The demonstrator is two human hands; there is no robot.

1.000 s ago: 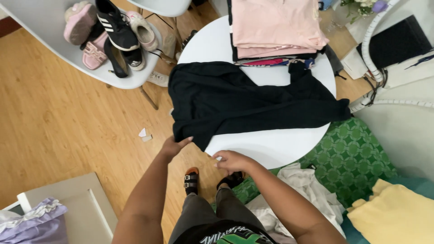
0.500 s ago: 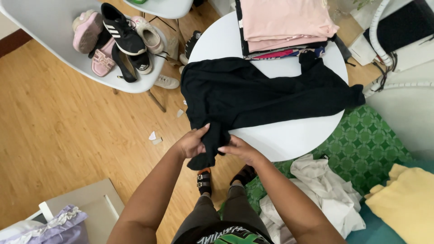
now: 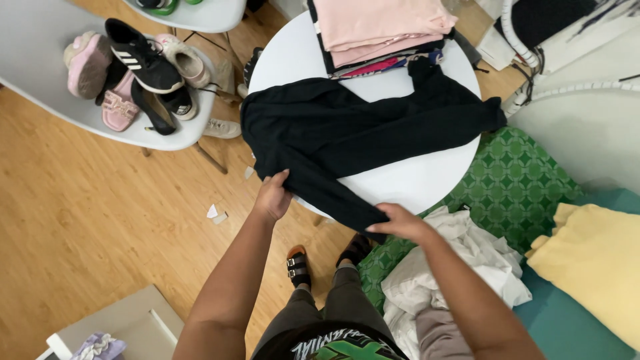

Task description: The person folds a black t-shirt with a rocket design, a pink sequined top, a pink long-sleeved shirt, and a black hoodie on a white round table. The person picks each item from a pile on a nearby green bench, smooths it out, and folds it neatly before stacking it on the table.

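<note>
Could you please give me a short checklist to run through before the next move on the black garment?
1. Left hand grips the black garment at its near left edge: ok.
2. Right hand holds the sleeve end at the table's near rim: ok.
3. Garment lies flat: not ok; one sleeve is folded across the body and the fabric is creased.
4. Bare space on the round white table near the hands: ok.
5. Folded stack lies clear of the garment: not ok, they touch or overlap.
6. Garment front or back faces up: cannot tell.
</note>
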